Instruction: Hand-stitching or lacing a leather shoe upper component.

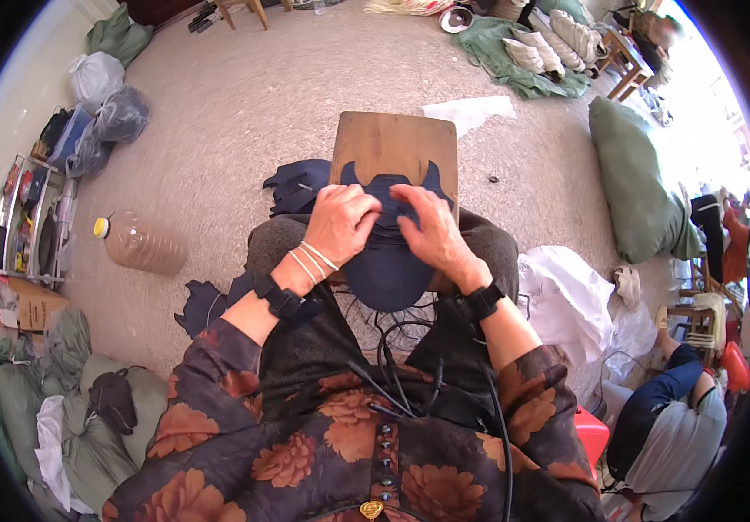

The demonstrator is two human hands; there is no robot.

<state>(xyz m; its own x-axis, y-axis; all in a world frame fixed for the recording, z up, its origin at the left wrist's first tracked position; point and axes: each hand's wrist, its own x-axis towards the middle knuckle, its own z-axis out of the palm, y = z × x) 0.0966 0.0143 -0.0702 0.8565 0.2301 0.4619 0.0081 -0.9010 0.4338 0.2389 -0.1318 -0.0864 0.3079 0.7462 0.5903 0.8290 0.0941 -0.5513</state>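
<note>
A dark navy cut piece (385,280), apparently cloth, lies over the wooden board (392,139) in front of me. Its rounded lower part hangs toward my lap, and two pointed tips stick up at the far end. My left hand (338,228) is closed at the piece's left side, thumb and curled fingers drawn together on its edge. Over the right side, my right hand (436,230) curves with its thumb and index finger apart, touching the piece. More dark navy pieces (298,184) lie left of the board. What the left fingertips pinch is partly hidden.
A yellow-capped plastic jug (142,244) stands on the floor at left, near a rack of tools (31,217). Green sacks (640,178) lie at right and lower left. Black cables (401,365) run across my lap. Another person (675,426) sits at lower right.
</note>
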